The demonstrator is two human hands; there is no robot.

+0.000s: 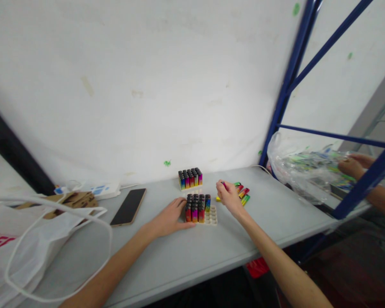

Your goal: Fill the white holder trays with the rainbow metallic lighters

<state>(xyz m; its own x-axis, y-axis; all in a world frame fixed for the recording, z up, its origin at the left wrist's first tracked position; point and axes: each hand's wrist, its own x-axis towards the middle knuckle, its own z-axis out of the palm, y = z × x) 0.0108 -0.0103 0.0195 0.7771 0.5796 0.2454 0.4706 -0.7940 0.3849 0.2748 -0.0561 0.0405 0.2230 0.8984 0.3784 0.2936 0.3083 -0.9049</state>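
Note:
Upright lighters [195, 208] with black tops and colourful bodies fill the left part of a pale tray [213, 217]; its right side shows bare round slots. Around the left side of that tray rests my left hand [172, 218], thumb along the front and fingers behind, spread apart. My right hand [228, 196] is closed, just right of the tray and above the table, with a small part of a lighter [224, 185] showing at its fingers. Beside and partly behind it lie several loose lighters [244, 193] in green, red and yellow.
A second filled block of lighters [190, 179] stands near the wall. Left are a phone [129, 207], a white power strip [106, 189], cardboard [80, 200] and a white bag [48, 252]. Blue rack posts [285, 94] rise at right, beyond which another person's hands [354, 166] touch plastic bags [303, 171].

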